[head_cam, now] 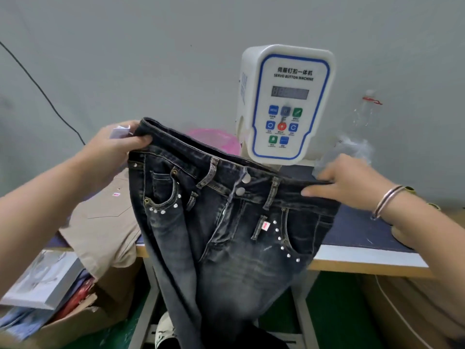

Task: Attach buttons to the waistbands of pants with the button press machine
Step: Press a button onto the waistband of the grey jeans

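Jeans point(226, 235) held taut – left hand point(118, 144) and right hand point(352, 182) both pinching waistband point(191, 157); keep it flat under button press machine point(284, 102)

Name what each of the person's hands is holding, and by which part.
Both hold the dark jeans by the waistband: the left hand grips its left end, with a white tag there too; the right hand holds its right end.

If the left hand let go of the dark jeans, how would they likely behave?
The dark jeans would probably sag: the legs already hang limp below the table edge. They look fairly heavy, and the right hand on the waistband alone may not stop them sliding off.
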`<state>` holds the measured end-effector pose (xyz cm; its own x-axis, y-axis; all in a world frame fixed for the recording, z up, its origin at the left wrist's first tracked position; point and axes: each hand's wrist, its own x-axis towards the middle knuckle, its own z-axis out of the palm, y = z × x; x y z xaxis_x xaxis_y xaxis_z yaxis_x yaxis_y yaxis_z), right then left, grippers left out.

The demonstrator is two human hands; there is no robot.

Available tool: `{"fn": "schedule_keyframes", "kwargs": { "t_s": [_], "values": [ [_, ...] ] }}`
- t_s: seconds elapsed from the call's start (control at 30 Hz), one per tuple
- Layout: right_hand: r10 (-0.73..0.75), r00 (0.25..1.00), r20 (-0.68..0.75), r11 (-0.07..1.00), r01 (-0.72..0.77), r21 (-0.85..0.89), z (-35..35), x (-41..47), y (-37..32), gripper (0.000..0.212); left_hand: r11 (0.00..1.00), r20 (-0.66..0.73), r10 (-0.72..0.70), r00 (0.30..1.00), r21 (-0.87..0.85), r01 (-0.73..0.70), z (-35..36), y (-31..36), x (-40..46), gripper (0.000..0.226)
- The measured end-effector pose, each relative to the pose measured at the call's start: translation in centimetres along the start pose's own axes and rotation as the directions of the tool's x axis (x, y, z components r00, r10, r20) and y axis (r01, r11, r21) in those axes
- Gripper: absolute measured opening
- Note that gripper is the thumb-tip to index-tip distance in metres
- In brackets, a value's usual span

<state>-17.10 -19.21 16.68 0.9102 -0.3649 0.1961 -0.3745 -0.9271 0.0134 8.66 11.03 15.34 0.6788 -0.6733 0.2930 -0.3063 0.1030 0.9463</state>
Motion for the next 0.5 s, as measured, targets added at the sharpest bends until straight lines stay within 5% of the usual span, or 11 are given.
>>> {"fn": "schedule_keyframes", "kwargs": {
  "t_s": [0.07, 0.17, 0.37, 0.5],
  "values": [
    [0.094, 0.994, -0.049, 0.940, -0.073, 0.334, -0.6, -0.3, -0.1, 0.049, 0.996, 0.002, -0.036, 0.999, 0.087, 0.035, -0.5, -0.1, -0.3, 0.027],
    [0.259, 0.953, 0.158, 0.593, -0.286, 0.753, -0.2, -1.4, -1.5, 0.033, 0.941, -0.071, -0.112, 0.991, 0.312, 0.128, -0.3, -0.1, -0.5, 0.056],
    [0.216, 0.906, 0.365, -0.005, -0.373, 0.928, 0.6, -2.3, -6.2, 0.021, 0.971, -0.183, -0.219, 0.958, 0.056, 0.233, 3.0, 0.7, -1.8, 0.039],
    [0.038, 0.920, 0.389, -0.144, -0.381, 0.914, 0.3, -2.2, -11.1, 0.017, 0.979, -0.086, -0.112, 0.990, 0.161, 0.124, 7.4, 2.4, -3.3, 0.041]
  ]
}}
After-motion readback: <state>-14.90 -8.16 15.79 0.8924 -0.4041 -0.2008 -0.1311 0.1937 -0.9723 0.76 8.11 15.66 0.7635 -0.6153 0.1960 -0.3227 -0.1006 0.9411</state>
